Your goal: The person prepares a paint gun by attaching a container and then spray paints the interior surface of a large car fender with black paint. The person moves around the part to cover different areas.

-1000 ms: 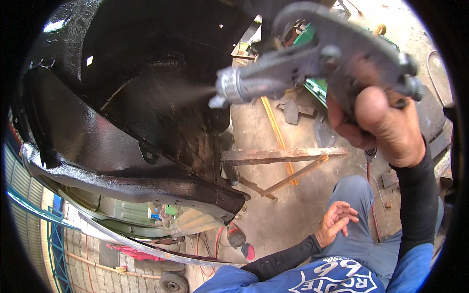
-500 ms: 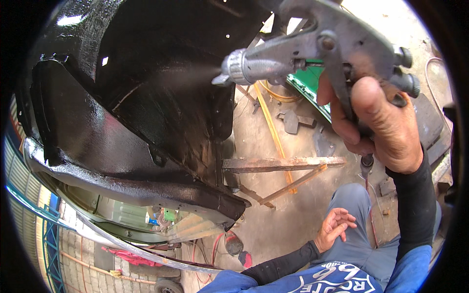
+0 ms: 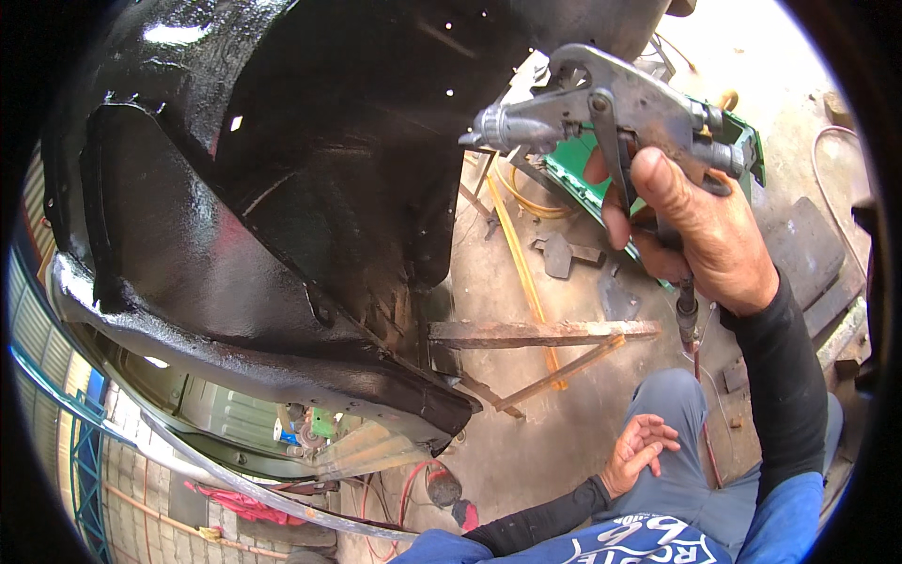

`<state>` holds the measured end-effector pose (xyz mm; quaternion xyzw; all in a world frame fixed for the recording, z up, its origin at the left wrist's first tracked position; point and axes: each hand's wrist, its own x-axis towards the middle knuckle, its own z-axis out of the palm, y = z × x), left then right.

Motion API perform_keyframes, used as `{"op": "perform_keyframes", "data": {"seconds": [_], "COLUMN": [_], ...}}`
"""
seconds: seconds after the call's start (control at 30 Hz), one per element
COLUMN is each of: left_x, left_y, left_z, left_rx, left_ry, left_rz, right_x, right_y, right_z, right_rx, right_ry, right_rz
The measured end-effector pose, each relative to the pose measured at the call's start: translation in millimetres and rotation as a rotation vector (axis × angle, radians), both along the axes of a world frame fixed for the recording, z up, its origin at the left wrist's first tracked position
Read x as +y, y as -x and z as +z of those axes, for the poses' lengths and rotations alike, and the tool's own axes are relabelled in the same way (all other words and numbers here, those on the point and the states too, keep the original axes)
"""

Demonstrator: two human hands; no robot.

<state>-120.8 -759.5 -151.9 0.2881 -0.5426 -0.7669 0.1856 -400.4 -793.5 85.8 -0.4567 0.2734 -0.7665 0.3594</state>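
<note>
My right hand [image 3: 719,230] is closed around a metal spray gun [image 3: 644,99], with its fingers at the trigger lever and the thumb on the near side. The nozzle points left at a black vehicle body panel [image 3: 188,235], apart from its surface. The panel is curved, with small holes and glossy wet-looking patches; a faint reddish patch shows on its lower section. A hose runs down from the gun's handle. Low in the picture, my left hand [image 3: 641,456] hangs over my knee, fingers loosely bent and apart, holding nothing.
A rusty beam stand [image 3: 545,333] supports the area under the panel's right edge. Behind the gun lies a green metal part [image 3: 578,169]. A yellow strip [image 3: 515,254], flat dark plates [image 3: 799,249] and a hose [image 3: 817,169] lie on the concrete floor.
The spray gun has moved away from the camera and its nozzle slightly right. Mist visible at the nozzle earlier no longer shows. My left hand has barely moved.
</note>
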Motion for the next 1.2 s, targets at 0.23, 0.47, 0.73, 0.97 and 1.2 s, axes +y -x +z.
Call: {"op": "perform_keyframes", "data": {"seconds": [0.23, 0.47, 0.73, 0.97, 1.2], "left_x": [-1, -1, 0, -23, -58], "left_y": [0, 1, 3, 16, 53], "left_z": [1, 3, 7, 23, 10], "left_rx": [-0.035, -0.046, -0.041, 0.031, 0.086], "left_ry": [-0.017, 0.002, 0.051, -0.188, 0.011], "left_rz": [-0.01, -0.011, -0.001, -0.04, -0.024], "right_x": [15, 24, 50, 93, 121], "right_y": [-3, -5, 10, 23, 26], "right_z": [4, 6, -10, -52, -99], "right_rx": [-0.033, -0.122, -0.053, 0.22, 0.119], "right_ry": [0.085, 0.073, -0.015, -0.178, -0.468], "right_rz": [0.141, 0.125, -0.044, -0.359, -0.637]}}
